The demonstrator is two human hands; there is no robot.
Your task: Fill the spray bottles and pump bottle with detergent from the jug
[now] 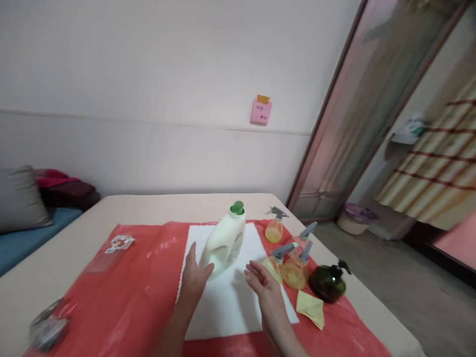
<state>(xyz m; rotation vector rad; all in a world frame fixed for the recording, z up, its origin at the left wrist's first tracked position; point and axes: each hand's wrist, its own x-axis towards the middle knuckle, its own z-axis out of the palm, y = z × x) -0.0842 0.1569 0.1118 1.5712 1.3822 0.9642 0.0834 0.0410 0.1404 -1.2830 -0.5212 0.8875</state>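
My left hand (pixel 195 280) grips the lower side of a cream detergent bottle (pixel 225 240) with an open green flip cap, which leans to the right over a white cloth (pixel 226 297). To the right of the bottle's base, my right hand (pixel 262 282) hovers with its fingers spread and holds nothing. Just beyond it stand several orange spray bottles (pixel 293 267) with grey triggers.
A red plastic sheet (pixel 126 292) covers the beige table (pixel 74 248). A dark green pump bottle (pixel 327 282) and a folded yellow cloth (pixel 311 308) lie at the right. Small packets (pixel 119 243) rest at the left. A cushioned bench is far left, a doorway right.
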